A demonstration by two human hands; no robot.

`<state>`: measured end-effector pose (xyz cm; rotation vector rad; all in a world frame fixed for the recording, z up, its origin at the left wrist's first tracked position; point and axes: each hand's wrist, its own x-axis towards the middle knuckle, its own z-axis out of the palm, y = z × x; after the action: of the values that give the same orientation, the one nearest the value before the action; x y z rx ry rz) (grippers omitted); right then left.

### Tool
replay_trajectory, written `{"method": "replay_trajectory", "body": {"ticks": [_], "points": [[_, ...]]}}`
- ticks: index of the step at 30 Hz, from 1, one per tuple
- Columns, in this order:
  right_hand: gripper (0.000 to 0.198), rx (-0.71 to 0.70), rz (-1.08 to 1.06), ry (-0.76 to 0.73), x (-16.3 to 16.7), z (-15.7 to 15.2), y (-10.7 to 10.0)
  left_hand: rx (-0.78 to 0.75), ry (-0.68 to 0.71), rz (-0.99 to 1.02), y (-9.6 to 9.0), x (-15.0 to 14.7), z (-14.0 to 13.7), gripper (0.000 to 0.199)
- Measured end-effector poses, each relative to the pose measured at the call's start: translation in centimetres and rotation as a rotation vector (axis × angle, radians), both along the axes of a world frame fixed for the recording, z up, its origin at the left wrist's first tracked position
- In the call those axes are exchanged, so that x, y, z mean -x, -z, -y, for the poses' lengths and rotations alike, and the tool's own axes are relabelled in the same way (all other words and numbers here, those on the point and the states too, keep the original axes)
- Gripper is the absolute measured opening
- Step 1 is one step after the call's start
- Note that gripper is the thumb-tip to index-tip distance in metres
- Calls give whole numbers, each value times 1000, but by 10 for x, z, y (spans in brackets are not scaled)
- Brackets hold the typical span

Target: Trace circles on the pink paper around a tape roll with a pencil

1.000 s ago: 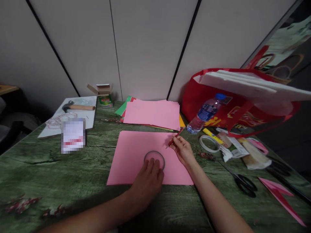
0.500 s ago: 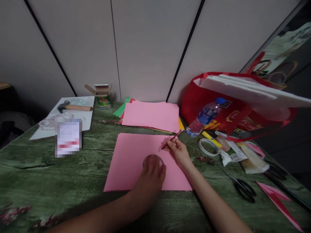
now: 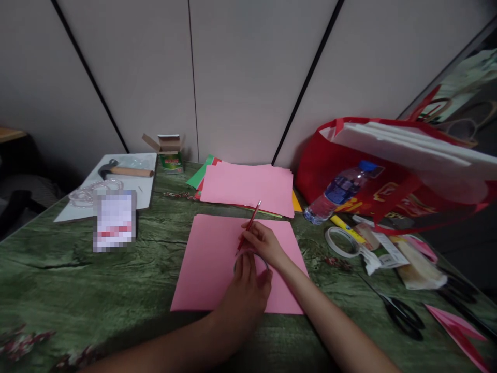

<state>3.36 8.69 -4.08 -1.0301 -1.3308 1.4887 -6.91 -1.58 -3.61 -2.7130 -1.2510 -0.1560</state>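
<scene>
Half-open left hand (image 3: 247, 290) rests over a thin, probably light and rigid ring (image 3: 265, 260) — best pressed at its rim — on pink paper (image 3: 209, 259), while the right hand (image 3: 265, 243) pinches 1 red pencil (image 3: 253, 216) beside it.

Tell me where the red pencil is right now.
In the head view, the red pencil is near the centre, in the right hand over the pink paper, its tip close to the ring under the left hand.
</scene>
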Motion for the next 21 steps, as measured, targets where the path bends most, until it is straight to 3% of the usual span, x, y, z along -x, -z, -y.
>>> {"method": "replay_trajectory", "body": {"ticks": [8,21], "points": [[25,-21,46,-101,-1,2,-3,-27,6,-38,-2,1,-1,43],[33,-63,107,51,-21,-6,8,-37,10,-54,-3,4,-3,39]]}}
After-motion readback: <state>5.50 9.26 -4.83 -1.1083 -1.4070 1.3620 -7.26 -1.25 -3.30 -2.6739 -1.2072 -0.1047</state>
